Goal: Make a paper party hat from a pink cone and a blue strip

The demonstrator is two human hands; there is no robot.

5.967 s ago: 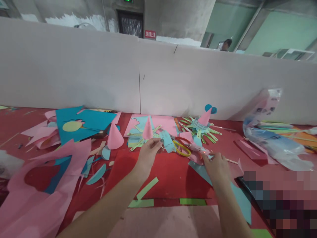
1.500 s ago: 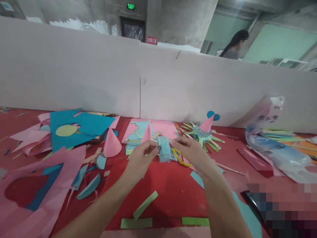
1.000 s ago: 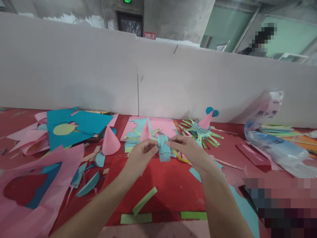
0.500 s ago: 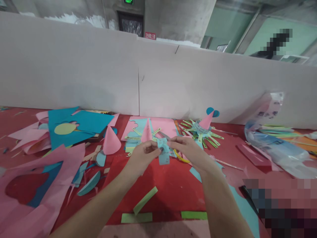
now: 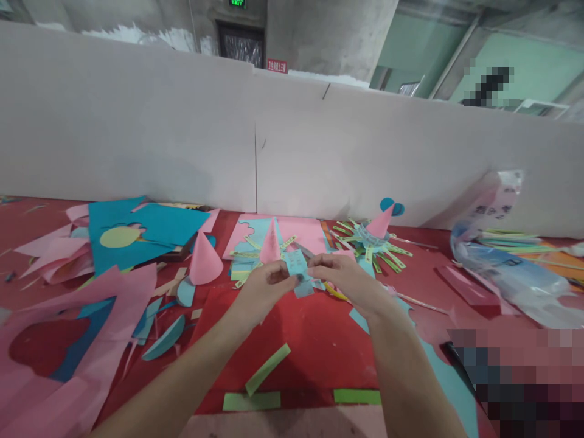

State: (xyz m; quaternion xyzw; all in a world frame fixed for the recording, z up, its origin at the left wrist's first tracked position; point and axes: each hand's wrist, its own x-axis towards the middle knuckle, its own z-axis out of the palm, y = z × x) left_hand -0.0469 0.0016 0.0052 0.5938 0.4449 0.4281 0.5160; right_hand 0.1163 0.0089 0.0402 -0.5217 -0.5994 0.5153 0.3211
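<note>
A small light blue piece of paper with faint marks is held up in front of me. My left hand pinches its left side, thumb across the front. At its right edge the closed fingertips of my right hand grip it. Behind and below the right hand lie scissors with a yellow handle, partly covered. Just beyond the paper stands a pink cone with green strips spread around it. A red sheet lies under my hands, bearing a pale green strip.
A plain pink cone and blue offcuts are on the left, near pink sheets. To the right sit a finished-looking cone with green rays and a plastic bag. A white partition closes off the back.
The light blue paper has tilted, its top leaning left and its lower end swinging slightly right. Both hands stay nearly in place around it.
</note>
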